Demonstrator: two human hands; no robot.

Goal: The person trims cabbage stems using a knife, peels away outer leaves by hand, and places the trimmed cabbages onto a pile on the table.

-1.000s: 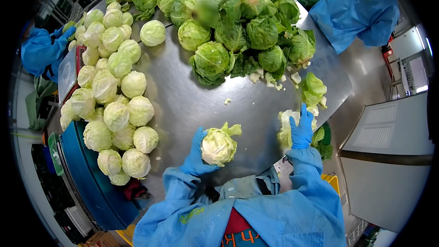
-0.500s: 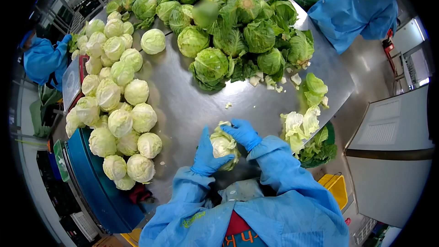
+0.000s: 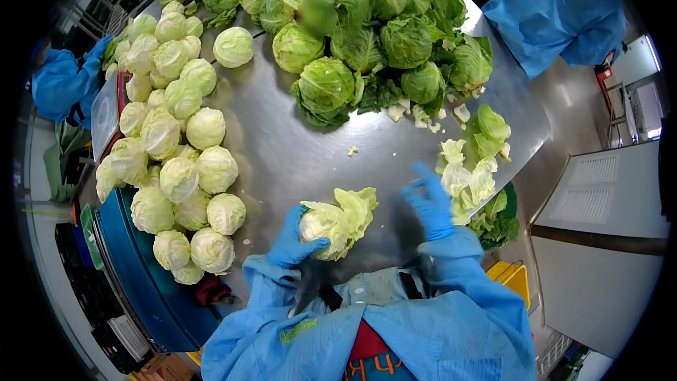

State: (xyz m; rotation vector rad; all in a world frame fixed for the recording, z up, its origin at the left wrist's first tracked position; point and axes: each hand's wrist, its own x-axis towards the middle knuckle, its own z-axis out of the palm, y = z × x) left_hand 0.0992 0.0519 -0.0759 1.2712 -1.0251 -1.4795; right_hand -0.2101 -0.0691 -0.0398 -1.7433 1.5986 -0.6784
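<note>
A pale cabbage (image 3: 323,226) with a loosened outer leaf (image 3: 358,210) spread out on its right side is near the table's front edge. My left hand (image 3: 293,238), in a blue glove, grips the cabbage from the left. To the right, my right hand (image 3: 430,201) is raised over the table with its fingers apart and nothing in them, slightly blurred. Beyond it lie loose pale leaves (image 3: 457,175) at the table's right edge.
Trimmed cabbages (image 3: 178,178) are heaped along the left; leafy green cabbages (image 3: 405,42) are piled at the back. A blue bin (image 3: 148,275) stands at the left. A yellow crate (image 3: 509,281) is lower right. Two people in blue (image 3: 557,14) (image 3: 65,83) are nearby.
My right hand has let go of the cabbage and moved right, its fingers spreading. The cabbage has shifted slightly left in my left hand, and a leaf now stands away from it.
</note>
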